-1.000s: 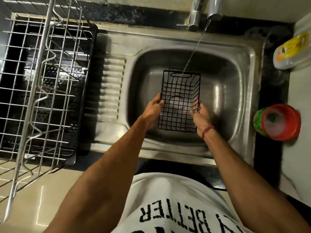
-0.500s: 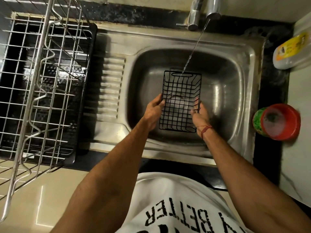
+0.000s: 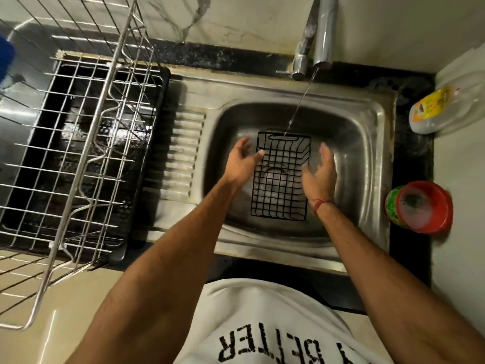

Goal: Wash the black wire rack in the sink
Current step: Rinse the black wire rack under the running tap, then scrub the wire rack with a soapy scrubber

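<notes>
Both hands have let go, left hand (image 3: 242, 164) and right hand (image 3: 321, 170) spread empty beside the black wire rack (image 3: 280, 177) resting in the sink (image 3: 378, 164), which looks light, stiff, wet-slick, best gripped along its rim wires.

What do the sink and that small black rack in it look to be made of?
The sink looks like stainless steel, brushed and dull-shiny, with soft grey reflections on its walls. The black wire rack seems to be thin metal wire with a black coating, matte; whether paint or plastic, I cannot tell.

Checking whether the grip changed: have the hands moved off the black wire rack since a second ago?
Yes. Both hands let go: the left hand and right hand now spread open either side of the rack, which sits in the sink.
</notes>
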The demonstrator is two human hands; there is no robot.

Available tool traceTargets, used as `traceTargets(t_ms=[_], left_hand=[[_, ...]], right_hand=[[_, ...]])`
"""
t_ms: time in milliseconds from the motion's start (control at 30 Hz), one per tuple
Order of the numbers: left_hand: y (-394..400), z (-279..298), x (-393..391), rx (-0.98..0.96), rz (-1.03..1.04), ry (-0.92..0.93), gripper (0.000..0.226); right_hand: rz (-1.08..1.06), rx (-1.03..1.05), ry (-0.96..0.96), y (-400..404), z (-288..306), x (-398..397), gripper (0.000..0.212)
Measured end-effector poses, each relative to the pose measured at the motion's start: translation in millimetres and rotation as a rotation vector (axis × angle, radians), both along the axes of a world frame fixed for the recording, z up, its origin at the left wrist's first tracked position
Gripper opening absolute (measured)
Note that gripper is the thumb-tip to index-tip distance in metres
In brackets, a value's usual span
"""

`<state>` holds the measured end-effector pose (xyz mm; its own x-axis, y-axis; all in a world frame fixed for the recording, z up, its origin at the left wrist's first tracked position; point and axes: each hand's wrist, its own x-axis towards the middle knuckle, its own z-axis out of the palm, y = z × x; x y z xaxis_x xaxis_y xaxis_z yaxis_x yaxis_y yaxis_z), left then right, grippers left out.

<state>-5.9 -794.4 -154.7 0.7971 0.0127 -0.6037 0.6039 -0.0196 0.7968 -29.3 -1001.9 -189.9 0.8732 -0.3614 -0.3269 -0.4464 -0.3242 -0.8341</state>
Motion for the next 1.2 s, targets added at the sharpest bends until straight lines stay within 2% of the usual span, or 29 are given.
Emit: traceTargets(t_ms=[167, 233, 333, 467, 600, 667, 733, 800, 833, 933, 1033, 1133, 1200], left_hand=[[-17, 45, 51, 0.013, -0.059, -0.137, 0.066], [-27, 65, 65, -0.001, -0.097, -0.164, 0.059], [-39, 87, 82, 0.026, -0.152, -0.18, 0.036], [-52, 96, 98, 0.045, -0.173, -0.206, 0.027], [-61, 91, 100, -0.035, -0.071, -0.174, 0.032], [-63, 86, 97, -0.04, -0.068, -0.192, 0.046], [-64, 71, 101, 0.045, -0.143, -0.234, 0.068], [-66, 95, 94, 0.18, -0.288, -0.289, 0.079], [-67, 107, 93, 0.227, -0.336, -0.339, 0.076], [-71, 144, 78, 0.186, -0.386, -0.388, 0.051], [-77, 147, 66, 0.142, -0.378, -0.35, 0.052], [-86, 122, 59, 0.226, -0.446, -0.344, 0.075], [-103, 109, 48, 0.232, -0.496, -0.306, 0.074]], right_hand=[[0.055, -0.007, -0.208, 6, 50, 45, 0.064], [0.081, 0.002, -0.229, 8, 69, 61, 0.062], [0.098, 0.021, -0.25, 9, 93, 75, 0.06], [0.115, 0.036, -0.259, 6, 108, 83, 0.063], [0.084, 0.059, -0.252, 0, 110, 87, 0.063], [0.085, 0.063, -0.241, -2, 109, 89, 0.064], [0.075, 0.075, -0.23, -3, 110, 92, 0.066], [0.068, 0.099, -0.217, -3, 113, 96, 0.072], [0.076, 0.108, -0.211, -2, 115, 97, 0.075], [0.131, 0.131, -0.199, -1, 121, 100, 0.08], [0.148, 0.15, -0.18, -2, 124, 93, 0.082], [0.128, 0.112, -0.196, -14, 128, 73, 0.069], [0.101, 0.05, -0.219, -38, 131, 55, 0.051]])
